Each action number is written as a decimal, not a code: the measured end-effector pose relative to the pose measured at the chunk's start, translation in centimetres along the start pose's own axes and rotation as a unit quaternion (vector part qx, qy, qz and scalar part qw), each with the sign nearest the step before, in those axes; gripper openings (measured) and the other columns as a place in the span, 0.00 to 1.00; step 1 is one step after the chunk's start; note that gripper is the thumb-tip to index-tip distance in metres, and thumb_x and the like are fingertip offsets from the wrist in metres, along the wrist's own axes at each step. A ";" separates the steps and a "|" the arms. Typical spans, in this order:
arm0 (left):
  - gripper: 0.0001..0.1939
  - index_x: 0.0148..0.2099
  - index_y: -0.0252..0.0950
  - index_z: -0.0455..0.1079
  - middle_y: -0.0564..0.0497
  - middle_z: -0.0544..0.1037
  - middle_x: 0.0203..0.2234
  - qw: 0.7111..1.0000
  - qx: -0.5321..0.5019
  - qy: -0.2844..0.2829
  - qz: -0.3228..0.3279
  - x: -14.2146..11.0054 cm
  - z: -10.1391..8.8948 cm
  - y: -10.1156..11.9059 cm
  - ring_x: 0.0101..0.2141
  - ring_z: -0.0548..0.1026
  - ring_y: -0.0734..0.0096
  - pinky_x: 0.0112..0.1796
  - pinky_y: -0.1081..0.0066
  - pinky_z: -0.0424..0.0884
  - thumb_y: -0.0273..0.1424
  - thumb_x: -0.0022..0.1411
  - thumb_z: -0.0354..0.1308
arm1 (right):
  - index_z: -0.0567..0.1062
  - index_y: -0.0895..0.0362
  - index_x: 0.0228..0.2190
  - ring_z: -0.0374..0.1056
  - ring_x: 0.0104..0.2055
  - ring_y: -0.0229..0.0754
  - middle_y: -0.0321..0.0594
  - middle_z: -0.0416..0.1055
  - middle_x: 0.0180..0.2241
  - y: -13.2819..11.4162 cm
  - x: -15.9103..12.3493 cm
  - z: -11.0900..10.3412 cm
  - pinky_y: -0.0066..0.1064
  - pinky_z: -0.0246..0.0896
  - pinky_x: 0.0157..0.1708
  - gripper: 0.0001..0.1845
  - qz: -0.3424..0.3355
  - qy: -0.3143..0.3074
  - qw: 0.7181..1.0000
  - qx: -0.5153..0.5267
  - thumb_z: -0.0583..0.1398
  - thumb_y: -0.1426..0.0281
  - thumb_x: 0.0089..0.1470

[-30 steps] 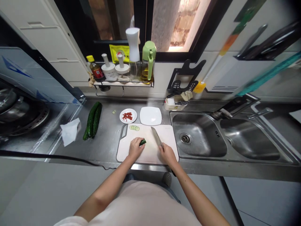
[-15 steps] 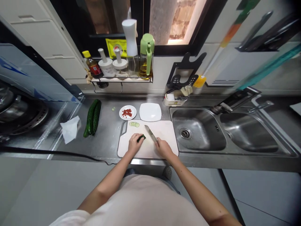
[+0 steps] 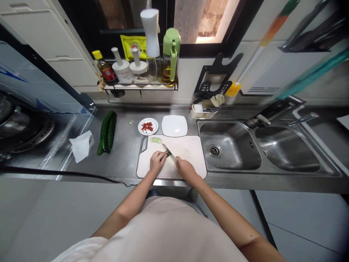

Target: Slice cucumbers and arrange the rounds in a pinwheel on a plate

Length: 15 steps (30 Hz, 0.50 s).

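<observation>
My left hand (image 3: 157, 162) is closed on a short piece of cucumber (image 3: 167, 154), mostly hidden under the fingers, on the white cutting board (image 3: 147, 169). In my right hand (image 3: 186, 169) is the handle of a kitchen knife (image 3: 170, 152). Its blade slants to the upper left and lies against the right end of the cucumber piece. Several round cucumber slices (image 3: 155, 140) overlap in a row near the board's upper left corner. Behind the board stand a white plate with chopped red bits (image 3: 147, 126) and a bare white plate (image 3: 174, 126).
Whole cucumbers (image 3: 107, 133) and a crumpled paper towel (image 3: 81, 146) lie to the left. Small cucumber end pieces (image 3: 131, 122) rest near the plates. A double sink (image 3: 231, 145) adjoins the board's right side. Above hangs a seasoning rack (image 3: 141, 87) with bottles and jars.
The knife has moved left and now meets the cucumber piece, where before it was held apart to the right. My left hand stays on the piece. The view has tilted slightly.
</observation>
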<state>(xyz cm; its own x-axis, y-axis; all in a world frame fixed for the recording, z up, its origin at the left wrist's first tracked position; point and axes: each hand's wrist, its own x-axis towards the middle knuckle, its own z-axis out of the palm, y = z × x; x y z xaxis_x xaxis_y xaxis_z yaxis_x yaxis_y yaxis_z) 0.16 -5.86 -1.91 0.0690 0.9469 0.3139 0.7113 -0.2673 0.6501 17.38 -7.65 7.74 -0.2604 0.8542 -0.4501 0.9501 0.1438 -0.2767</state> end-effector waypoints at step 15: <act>0.11 0.42 0.40 0.75 0.49 0.74 0.32 1.000 0.000 -0.001 0.001 0.0 0.1 0.1 0.37 0.71 0.70 0.41 0.69 0.68 0.33 0.65 0.51 | 0.62 0.60 0.50 0.70 0.42 0.46 0.51 0.74 0.40 -0.3 -0.1 0.4 0.31 0.56 0.38 0.17 0.006 0.002 1.000 -0.005 0.43 0.71 0.63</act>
<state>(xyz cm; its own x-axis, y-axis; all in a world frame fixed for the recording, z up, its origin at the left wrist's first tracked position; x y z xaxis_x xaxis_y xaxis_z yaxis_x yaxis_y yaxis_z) 0.28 -5.87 -1.92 0.0719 0.9471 0.3128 0.7112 -0.2686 0.6497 17.07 -7.98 7.51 -0.2489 0.8580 -0.4493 0.9546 0.1390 -0.2634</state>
